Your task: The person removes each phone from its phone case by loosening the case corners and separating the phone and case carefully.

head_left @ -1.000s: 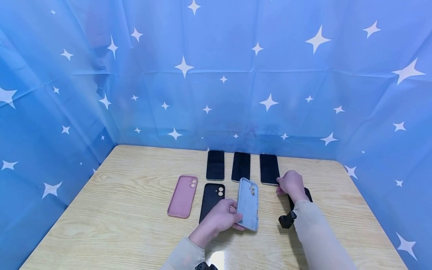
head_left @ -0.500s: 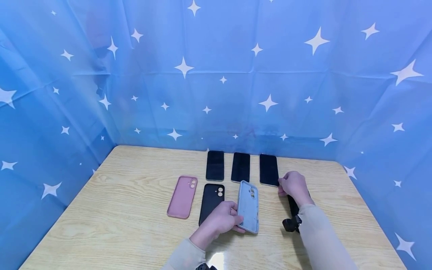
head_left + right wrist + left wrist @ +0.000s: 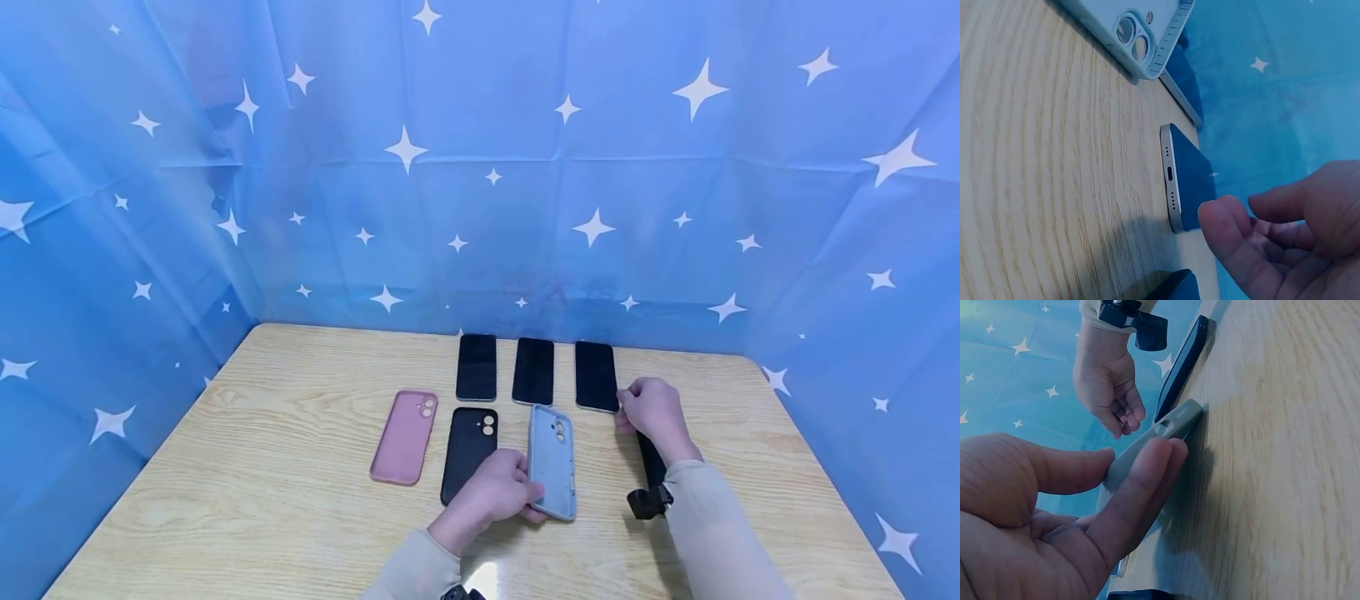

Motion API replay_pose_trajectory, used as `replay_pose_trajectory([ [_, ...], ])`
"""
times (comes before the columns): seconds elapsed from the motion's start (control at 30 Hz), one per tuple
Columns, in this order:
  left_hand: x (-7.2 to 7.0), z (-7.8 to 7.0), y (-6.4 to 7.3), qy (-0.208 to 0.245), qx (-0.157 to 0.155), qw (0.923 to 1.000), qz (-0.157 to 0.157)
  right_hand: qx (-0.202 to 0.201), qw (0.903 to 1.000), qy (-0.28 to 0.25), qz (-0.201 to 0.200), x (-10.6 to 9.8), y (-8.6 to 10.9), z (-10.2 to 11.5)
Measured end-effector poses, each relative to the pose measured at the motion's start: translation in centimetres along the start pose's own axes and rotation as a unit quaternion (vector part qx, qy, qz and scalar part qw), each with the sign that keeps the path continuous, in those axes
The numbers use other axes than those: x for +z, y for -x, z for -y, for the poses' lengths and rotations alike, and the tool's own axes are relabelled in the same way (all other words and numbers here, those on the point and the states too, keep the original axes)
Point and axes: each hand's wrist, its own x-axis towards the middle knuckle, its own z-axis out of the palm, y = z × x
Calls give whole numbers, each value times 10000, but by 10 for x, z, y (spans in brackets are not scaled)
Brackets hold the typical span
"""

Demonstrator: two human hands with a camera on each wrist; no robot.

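My left hand (image 3: 491, 492) pinches a light blue phone case (image 3: 553, 467) by its lower left edge, thumb on one face and fingers behind. Its inner side and camera cutouts face up in the head view, and it tilts over the table. In the left wrist view the case (image 3: 1175, 422) shows its narrow edge. My right hand (image 3: 654, 412) hovers by the lower right corner of the rightmost phone (image 3: 596, 375), fingers loosely curled around nothing. In the right wrist view the phone's port end (image 3: 1170, 175) faces me. A dark phone-shaped thing (image 3: 651, 462) lies partly hidden under my right wrist.
Two more black-screened phones, one left (image 3: 477, 367) and one middle (image 3: 533, 371), lie in the back row. A pink phone case (image 3: 405, 437) and a black phone case (image 3: 468, 450) lie left of the blue one. A blue star-patterned curtain (image 3: 480, 208) stands behind the wooden table (image 3: 225, 467).
My left hand has brought the light blue case slightly down and nearer to me. The right wrist has shifted a little to the right, with the fingers still by the rightmost phone.
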Motion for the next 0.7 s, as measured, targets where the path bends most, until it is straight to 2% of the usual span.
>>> replay_pose_trajectory([
  [0.13,1,-2,1,-722,-159,9971,-195,-36,10000,-85,-15,-1,2,0],
  [0.23,3,-2,2,-1199,-89,9922,-336,-52,9999,-134,-19,-2,4,-1],
  [0.43,5,-4,4,-2223,131,9731,-596,-48,9999,-95,-11,-8,6,-5],
  [0.57,6,-4,4,-2591,203,9628,-747,-143,9998,89,-78,-12,7,-8],
  [0.7,7,-3,4,-2776,224,9571,-800,-289,9991,281,-98,-18,9,-13],
])
